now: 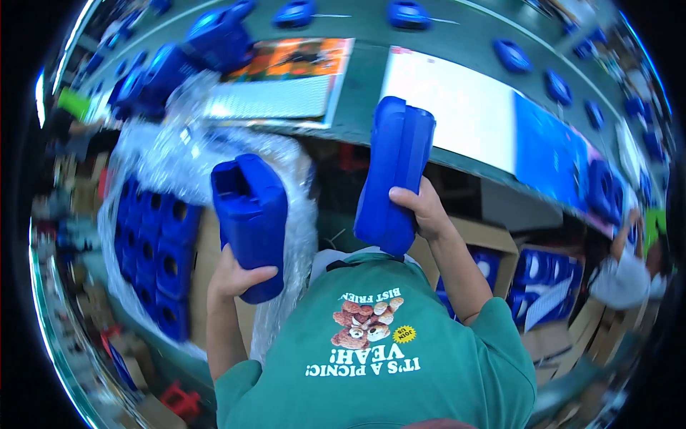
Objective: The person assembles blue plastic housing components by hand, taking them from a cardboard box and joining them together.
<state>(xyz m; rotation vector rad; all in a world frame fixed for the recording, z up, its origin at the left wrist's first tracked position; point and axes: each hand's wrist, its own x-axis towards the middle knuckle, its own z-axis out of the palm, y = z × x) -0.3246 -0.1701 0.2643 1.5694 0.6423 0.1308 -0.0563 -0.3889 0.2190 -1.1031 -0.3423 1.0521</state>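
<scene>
Left blue casing (pixel 256 232): up in front of the person, left of centre, notched hollow end outward, long axis running away from the body with a leftward lean.
Left hand (pixel 234 275): closed on its near end, thumb across the side, fingers hidden behind.
Right blue casing (pixel 394 175): farther out by the bench edge, long axis also pointing away but leaning right, and well apart from its twin.
Right hand (pixel 429 211): gripping the right side of it, thumb on the face, fingers out of sight.
Film-lined container (pixel 304 232): left hand is the nearer one here; blue parts with round holes (pixel 150 250) fill its left side, bare cardboard (pixel 207 279) beside them.
Open carton (pixel 493 232): over on the right, blue pieces inside.
Neighbouring carton (pixel 547 343): more blue pieces, a pale sheet lying across.
Green bench (pixel 368 79): ahead, white board (pixel 450 100) on top.
</scene>
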